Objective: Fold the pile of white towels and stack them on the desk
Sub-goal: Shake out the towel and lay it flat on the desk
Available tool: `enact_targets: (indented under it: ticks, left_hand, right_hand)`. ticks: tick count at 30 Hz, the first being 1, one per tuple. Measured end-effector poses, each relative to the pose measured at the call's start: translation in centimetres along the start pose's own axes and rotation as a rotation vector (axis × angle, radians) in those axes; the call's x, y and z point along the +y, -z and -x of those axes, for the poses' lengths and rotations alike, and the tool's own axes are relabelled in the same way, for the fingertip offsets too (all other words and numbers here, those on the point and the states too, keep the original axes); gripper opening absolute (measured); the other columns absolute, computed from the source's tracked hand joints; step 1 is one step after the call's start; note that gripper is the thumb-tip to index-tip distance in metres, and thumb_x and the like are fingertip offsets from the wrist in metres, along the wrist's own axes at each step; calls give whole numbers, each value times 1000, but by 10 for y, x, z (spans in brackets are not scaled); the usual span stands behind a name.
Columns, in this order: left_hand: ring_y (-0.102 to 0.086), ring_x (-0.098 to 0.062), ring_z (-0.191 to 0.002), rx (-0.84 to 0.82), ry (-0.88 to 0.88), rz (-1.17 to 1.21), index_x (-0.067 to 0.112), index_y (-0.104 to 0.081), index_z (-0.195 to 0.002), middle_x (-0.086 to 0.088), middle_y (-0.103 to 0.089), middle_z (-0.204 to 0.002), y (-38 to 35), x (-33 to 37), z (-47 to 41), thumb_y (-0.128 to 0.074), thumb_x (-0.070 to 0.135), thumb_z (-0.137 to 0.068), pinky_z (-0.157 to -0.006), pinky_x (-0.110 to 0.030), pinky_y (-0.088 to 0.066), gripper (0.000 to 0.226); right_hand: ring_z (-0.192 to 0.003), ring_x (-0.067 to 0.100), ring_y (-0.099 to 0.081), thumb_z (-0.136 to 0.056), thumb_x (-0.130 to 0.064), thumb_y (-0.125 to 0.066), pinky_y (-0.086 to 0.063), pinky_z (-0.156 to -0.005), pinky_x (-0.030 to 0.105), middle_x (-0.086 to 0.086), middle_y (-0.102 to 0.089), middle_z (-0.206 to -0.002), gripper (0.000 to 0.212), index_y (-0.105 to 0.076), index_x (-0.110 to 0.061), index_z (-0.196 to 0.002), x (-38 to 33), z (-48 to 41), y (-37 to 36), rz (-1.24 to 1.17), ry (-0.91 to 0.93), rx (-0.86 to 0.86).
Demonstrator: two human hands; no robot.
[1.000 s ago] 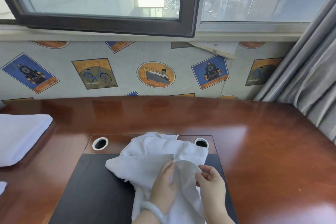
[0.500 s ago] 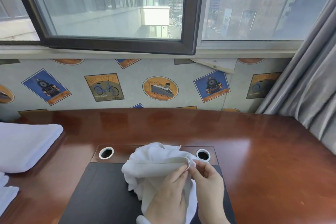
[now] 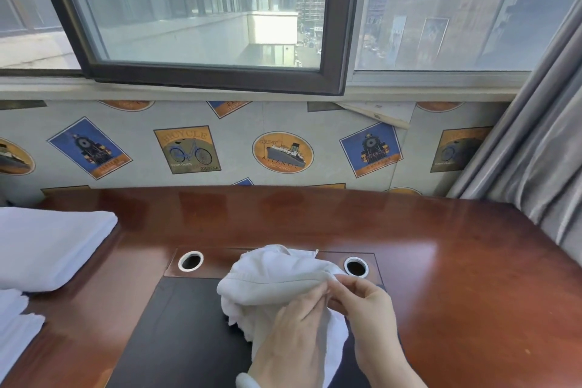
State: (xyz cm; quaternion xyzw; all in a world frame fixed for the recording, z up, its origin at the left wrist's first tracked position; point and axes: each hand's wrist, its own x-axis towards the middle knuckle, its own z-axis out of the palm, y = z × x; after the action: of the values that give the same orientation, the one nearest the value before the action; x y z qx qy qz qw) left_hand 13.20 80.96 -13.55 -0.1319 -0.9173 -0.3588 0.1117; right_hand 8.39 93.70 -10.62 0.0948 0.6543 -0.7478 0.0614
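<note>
A crumpled white towel (image 3: 277,277) hangs bunched over the black inlay of the wooden desk (image 3: 456,277), near the front centre. My left hand (image 3: 293,327) grips it from below, fingers buried in the cloth. My right hand (image 3: 365,302) pinches the towel's hemmed edge just right of the left hand. A folded white towel (image 3: 47,246) lies flat at the desk's left edge. More white towel cloth (image 3: 15,324) shows in the lower left corner.
Two round cable holes (image 3: 190,260) (image 3: 356,266) sit in a wooden strip behind the black inlay (image 3: 182,340). A papered wall with picture prints and a window rise behind the desk. A grey curtain (image 3: 541,173) hangs at the right.
The towel has been gathered from a spread sheet into a bunch and lifted. Both hands moved up to its hemmed edge. The camera has tilted upward, showing more window.
</note>
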Motion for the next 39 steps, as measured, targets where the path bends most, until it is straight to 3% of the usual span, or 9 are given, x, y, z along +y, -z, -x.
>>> enact_targets:
  ticks: [6, 8, 11, 13, 19, 25, 30, 34, 39]
  left_hand:
    - [-35, 6, -137, 330, -100, -12, 19, -58, -135, 14, -46, -143, 5, -7, -12, -41, 15, -92, -112, -12, -25, 46]
    - [-41, 14, -125, 370, -36, -20, 33, -64, -121, 18, -54, -129, 13, -5, -23, -43, 22, -95, -105, -11, -33, 35]
    - [-45, 7, -114, 262, 85, -85, 45, -64, -102, 21, -57, -118, 25, -13, -35, -39, 30, -93, -98, -17, -38, 31]
    - [-43, -5, -103, 248, 107, -245, 37, -65, -111, 13, -61, -110, 35, -29, -40, -41, 7, -85, -86, -18, -37, 47]
    - [-60, -24, -108, 8, 568, -537, 38, -63, -124, 2, -64, -119, 114, -43, -49, -37, 10, -93, -84, -32, -47, 50]
    - [-73, -29, -75, 144, 704, -50, 5, -74, -100, -16, -73, -87, 182, -3, -87, -41, 0, -90, -81, -39, -59, 35]
    - [-63, -26, -49, 133, 673, -18, 8, -69, -77, -16, -70, -64, 223, 16, -101, -44, -7, -86, -54, -28, -54, 31]
    - [-62, -25, -45, 117, 611, -68, 18, -56, -91, -16, -71, -74, 247, 20, -98, -46, -3, -85, -47, -28, -42, 24]
    - [-60, -22, -54, -52, 680, 45, 12, -70, -91, -19, -70, -70, 252, 29, -101, -48, -4, -92, -48, -28, -50, 27]
  right_hand:
    - [-82, 29, -71, -85, -1, -73, -56, -85, 39, 22, -72, -97, 13, -74, -1, -97, -22, -3, -7, -207, -35, -38]
    - [-77, 26, -70, -85, 4, -70, -57, -77, 33, 22, -69, -98, 18, -72, -2, -102, -33, -7, -7, -257, -8, -13]
    - [-66, 18, -67, -88, 8, -62, -57, -63, 21, 13, -71, -80, 18, -71, -1, -100, -60, -11, -7, -353, 5, -23]
    - [-60, 15, -66, -90, 9, -59, -57, -58, 20, 10, -72, -75, 17, -70, 0, -98, -83, -16, -5, -415, 14, -28]
    - [-63, 10, -69, -90, 9, -57, -58, -69, 18, 0, -74, -69, 18, -69, -5, -91, -153, -40, 29, -490, 252, 128]
    - [-76, 17, -67, -89, 15, -56, -56, -86, 23, 10, -71, -88, 28, -70, -4, -105, -172, -59, 50, -109, 279, 150]
    - [-68, 15, -66, -80, 3, -70, -47, -60, 23, -3, -71, -67, 23, -76, -16, -91, -173, -52, 74, 574, 418, 246]
    - [-47, 12, -59, -82, -8, -76, -47, -52, 13, 3, -67, -53, 4, -77, -11, -82, -181, -45, 95, 658, 390, 132]
    - [-52, 15, -50, -77, -9, -82, -47, -54, 25, 4, -61, -53, 5, -78, -12, -76, -186, -50, 110, 722, 289, 35]
